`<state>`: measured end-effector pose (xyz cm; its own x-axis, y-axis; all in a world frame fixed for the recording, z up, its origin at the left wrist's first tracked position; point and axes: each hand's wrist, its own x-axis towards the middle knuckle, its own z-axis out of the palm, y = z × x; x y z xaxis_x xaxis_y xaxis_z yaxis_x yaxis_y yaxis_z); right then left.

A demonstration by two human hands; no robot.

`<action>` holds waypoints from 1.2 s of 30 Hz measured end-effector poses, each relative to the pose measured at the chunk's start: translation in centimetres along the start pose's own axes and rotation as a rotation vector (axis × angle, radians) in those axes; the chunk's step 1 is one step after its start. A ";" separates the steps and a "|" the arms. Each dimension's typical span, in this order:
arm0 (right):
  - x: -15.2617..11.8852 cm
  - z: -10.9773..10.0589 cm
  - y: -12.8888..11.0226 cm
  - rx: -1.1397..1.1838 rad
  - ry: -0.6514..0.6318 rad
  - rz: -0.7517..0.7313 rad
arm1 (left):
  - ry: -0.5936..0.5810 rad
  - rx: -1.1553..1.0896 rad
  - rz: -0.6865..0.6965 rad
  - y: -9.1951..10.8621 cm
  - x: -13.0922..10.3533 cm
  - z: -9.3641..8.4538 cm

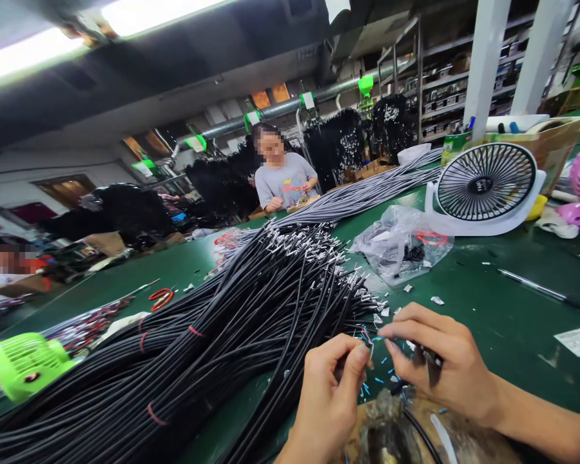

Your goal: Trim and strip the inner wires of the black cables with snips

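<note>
My left hand (pixel 331 386) is closed, thumb against fingers, pinching a cable end whose thin coloured wires show above the fingertips. Close beside it, my right hand (pixel 444 361) has its thumb and index finger at a thin blue wire (pixel 377 338). A dark metal tool (pixel 430 362) is tucked in the palm of that hand. Below both hands lies a brown surface with a clear plastic-like lump (pixel 389 428) and a black cable (pixel 423 436). Small blue wire bits are scattered on the green table (pixel 488 303) between the hands.
A large bundle of black cables (pixel 212 328) with pale stripped ends covers the left and middle. Beyond are grey cables (pixel 362 193), a plastic bag (pixel 399 245), a white fan (pixel 486 183), red-handled scissors (pixel 161 298) and a pen (pixel 531 283). A person (pixel 285 177) sits across the table.
</note>
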<state>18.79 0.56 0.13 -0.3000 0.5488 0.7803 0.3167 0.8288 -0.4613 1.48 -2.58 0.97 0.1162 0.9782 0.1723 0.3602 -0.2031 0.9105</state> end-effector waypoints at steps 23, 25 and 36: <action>-0.4 0.0 0.2 -0.111 -0.017 -0.023 | 0.102 0.182 0.153 0.3 0.0 -0.3; 0.2 -0.3 0.1 -0.046 -0.075 0.014 | 0.111 0.275 0.262 0.3 -0.1 -0.5; 2.0 -0.8 0.7 0.767 -0.467 0.914 | -0.199 0.254 0.312 0.7 -0.1 -1.2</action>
<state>19.11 2.17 1.66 -0.5844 0.8056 -0.0972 0.0234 -0.1030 -0.9944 0.60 -2.75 2.00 0.4219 0.8460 0.3260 0.4924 -0.5157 0.7011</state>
